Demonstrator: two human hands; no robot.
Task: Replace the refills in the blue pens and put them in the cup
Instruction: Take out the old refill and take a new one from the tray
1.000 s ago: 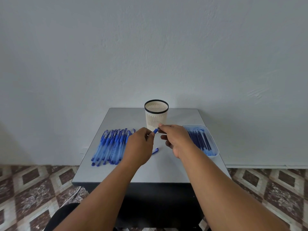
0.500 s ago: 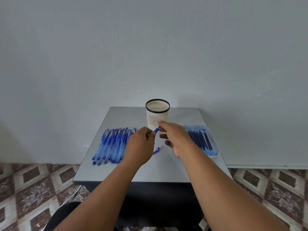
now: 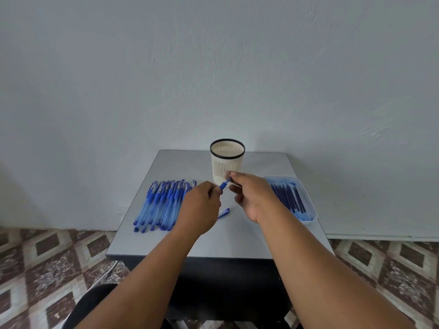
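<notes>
My left hand (image 3: 200, 207) grips the barrel of a blue pen (image 3: 224, 184), most of it hidden in my fist. My right hand (image 3: 253, 194) pinches the pen's front end with thumb and forefinger, just in front of the cup (image 3: 227, 162), a cream slotted holder with a black rim. A row of several blue pens (image 3: 164, 204) lies on the table's left side. A blue cap or pen part (image 3: 223, 212) lies on the table between my wrists. Dark blue refills (image 3: 288, 197) fill a clear tray (image 3: 311, 211) on the right.
The small grey table (image 3: 237, 243) stands against a pale wall, with patterned floor tiles on both sides. A dark seat edge (image 3: 95, 302) shows below the table's near edge.
Both hands stay together on the pen, barely shifting. The view has tilted a little.
</notes>
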